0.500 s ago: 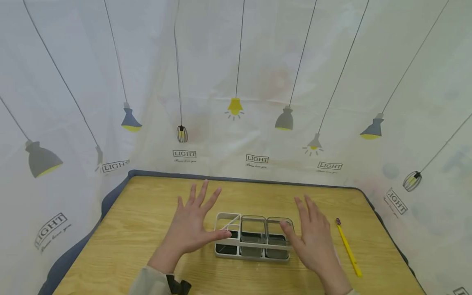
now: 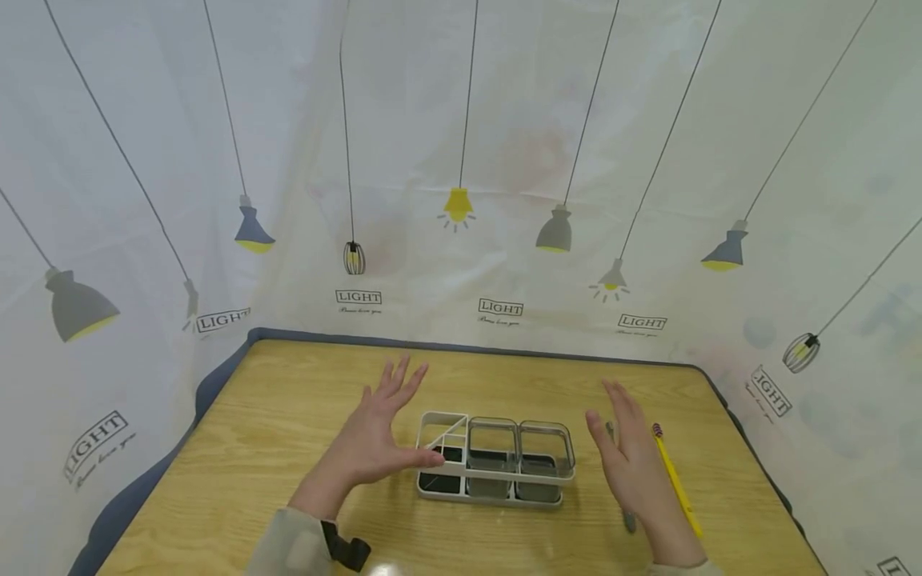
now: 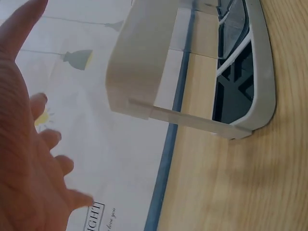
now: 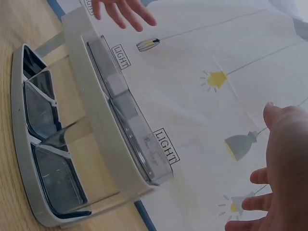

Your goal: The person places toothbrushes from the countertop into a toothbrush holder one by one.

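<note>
Head cam first: a white two-level holder [image 2: 497, 475] is seen standing upright near the middle of the wooden table [image 2: 252, 456], pretty much framed by both hands. Its left section is split by a diagonal divider, and the other two spots are taken up by a left clear cup [image 2: 493, 445] and a right clear cup [image 2: 546, 448], set side by side. On the left hand [image 2: 378, 436] the fingers are spread wide and fairly straight, with the thumb pointed at the holder's left end; from the left wrist cam a gap can be seen between them. On the right hand [image 2: 634, 464] the fingers are kept straight but closer together, thumb held well away from them, and the holder's right end isn't touched. Partly covered by that hand is some slim grey item [image 2: 630, 522], too hidden to be identified. Just right of it a yellow toothbrush [image 2: 675, 484] is laid on the table, bristle end pointed away. A black band [image 2: 349, 552] is worn at the left wrist, and everything's backed by a pale lamp-print sheet [image 2: 403, 120].
</note>
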Demonstrator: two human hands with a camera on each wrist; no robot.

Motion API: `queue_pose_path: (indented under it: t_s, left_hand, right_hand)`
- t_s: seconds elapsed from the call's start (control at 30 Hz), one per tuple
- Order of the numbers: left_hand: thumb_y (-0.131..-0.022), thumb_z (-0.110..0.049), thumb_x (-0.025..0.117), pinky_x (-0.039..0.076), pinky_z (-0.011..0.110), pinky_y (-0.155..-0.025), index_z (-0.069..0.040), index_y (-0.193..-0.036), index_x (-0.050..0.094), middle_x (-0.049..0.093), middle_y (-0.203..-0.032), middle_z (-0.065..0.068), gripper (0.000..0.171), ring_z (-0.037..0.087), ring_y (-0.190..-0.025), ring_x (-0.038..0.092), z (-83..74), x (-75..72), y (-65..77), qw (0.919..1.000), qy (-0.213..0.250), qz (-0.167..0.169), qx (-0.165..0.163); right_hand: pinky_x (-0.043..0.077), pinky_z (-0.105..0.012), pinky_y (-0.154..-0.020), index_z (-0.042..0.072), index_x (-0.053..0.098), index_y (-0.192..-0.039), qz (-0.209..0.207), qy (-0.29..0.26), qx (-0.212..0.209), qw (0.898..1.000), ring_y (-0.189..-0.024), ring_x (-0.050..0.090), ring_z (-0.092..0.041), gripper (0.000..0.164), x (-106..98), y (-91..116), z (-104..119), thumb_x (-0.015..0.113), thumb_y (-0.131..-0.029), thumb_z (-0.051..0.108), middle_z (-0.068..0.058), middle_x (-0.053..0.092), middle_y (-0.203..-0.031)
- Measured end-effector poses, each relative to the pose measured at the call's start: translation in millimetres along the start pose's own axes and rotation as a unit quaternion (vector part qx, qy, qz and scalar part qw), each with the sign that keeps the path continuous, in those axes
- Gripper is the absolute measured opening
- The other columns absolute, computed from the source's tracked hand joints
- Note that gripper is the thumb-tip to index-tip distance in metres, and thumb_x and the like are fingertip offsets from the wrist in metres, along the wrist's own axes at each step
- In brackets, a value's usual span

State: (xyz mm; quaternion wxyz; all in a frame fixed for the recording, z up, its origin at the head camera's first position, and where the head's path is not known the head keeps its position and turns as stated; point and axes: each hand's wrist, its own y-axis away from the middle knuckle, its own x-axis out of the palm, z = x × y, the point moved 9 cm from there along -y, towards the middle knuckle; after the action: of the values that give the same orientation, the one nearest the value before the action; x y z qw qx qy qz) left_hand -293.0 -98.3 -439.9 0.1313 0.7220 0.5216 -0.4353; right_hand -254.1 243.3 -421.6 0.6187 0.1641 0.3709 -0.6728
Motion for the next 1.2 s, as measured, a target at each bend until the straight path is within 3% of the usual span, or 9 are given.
queue_pose_path:
  t_s: [0.17,0.4,0.53,0.7,0.93,1.03,1.2]
  left_hand:
    - [-0.067,-0.061,0.096,0.004,0.063,-0.126,-0.043,-0.17,0.009,-0.001,-0.176,-0.011,0.136,0.022,-0.161,-0.005,7.3,13.4,-0.5,0.9949,0.088,0.047,0.015]
    - [-0.064,-0.047,0.103,0.021,0.061,-0.124,-0.049,-0.168,0.011,0.007,-0.174,-0.02,0.139,0.02,-0.161,0.008,19.3,25.8,-3.3,0.9878,0.139,0.069,-0.012]
    - [-0.064,-0.043,0.104,0.024,0.059,-0.124,-0.049,-0.168,0.013,0.014,-0.173,-0.016,0.138,0.023,-0.16,0.015,25.6,31.0,-3.9,0.9829,0.166,0.076,-0.024]
    - [-0.066,-0.044,0.103,0.027,0.062,-0.122,-0.04,-0.169,0.02,0.024,-0.172,-0.005,0.133,0.032,-0.157,0.024,30.5,34.7,-3.9,0.9794,0.184,0.079,-0.027]
    - [-0.067,-0.047,0.101,0.03,0.059,-0.122,-0.026,-0.168,0.033,0.034,-0.168,-0.006,0.123,0.034,-0.153,0.032,32.7,38.1,-6.7,0.981,0.174,0.085,-0.007]
    - [-0.07,-0.044,0.101,0.03,0.062,-0.121,-0.024,-0.167,0.037,0.037,-0.167,-0.004,0.118,0.036,-0.153,0.034,32.3,40.4,-7.6,0.9796,0.178,0.093,-0.006]
    - [-0.073,-0.044,0.099,0.032,0.063,-0.12,-0.021,-0.165,0.041,0.041,-0.166,0.0,0.111,0.035,-0.151,0.038,31.4,45.2,-7.9,0.9769,0.185,0.106,-0.007]
  right_hand:
    - [0.031,-0.076,-0.113,-0.004,0.028,-0.164,-0.001,-0.042,0.025,0.999,-0.148,0.029,-0.057,0.066,-2,0,-17,0.041,-0.116,0.04,-0.032,0.027,-0.165]
    - [0.04,-0.072,-0.109,-0.007,0.025,-0.164,0.003,-0.044,0.065,0.997,-0.14,0.04,-0.06,0.073,-1,4,-40,0.034,-0.116,0.047,-0.037,0.031,-0.162]
    - [0.041,-0.071,-0.109,-0.008,0.024,-0.164,0.015,-0.045,0.1,0.994,-0.14,0.043,-0.058,0.079,2,6,-57,0.03,-0.115,0.053,-0.036,0.035,-0.16]
    - [0.037,-0.068,-0.114,-0.009,0.027,-0.162,0.033,-0.048,0.156,0.986,-0.142,0.042,-0.054,0.087,6,10,-74,0.026,-0.112,0.061,-0.035,0.038,-0.159]
    - [0.036,-0.066,-0.116,-0.013,0.038,-0.156,0.053,-0.053,0.195,0.978,-0.143,0.04,-0.056,0.091,10,11,-88,0.024,-0.111,0.065,-0.034,0.035,-0.161]
    - [0.039,-0.066,-0.114,-0.014,0.04,-0.154,0.058,-0.048,0.194,0.978,-0.141,0.042,-0.055,0.084,12,11,-92,0.029,-0.113,0.059,-0.035,0.037,-0.16]
    - [0.049,-0.062,-0.106,-0.018,0.048,-0.147,0.051,-0.011,0.172,0.984,-0.13,0.054,-0.054,0.064,12,11,-97,0.044,-0.115,0.037,-0.039,0.053,-0.143]
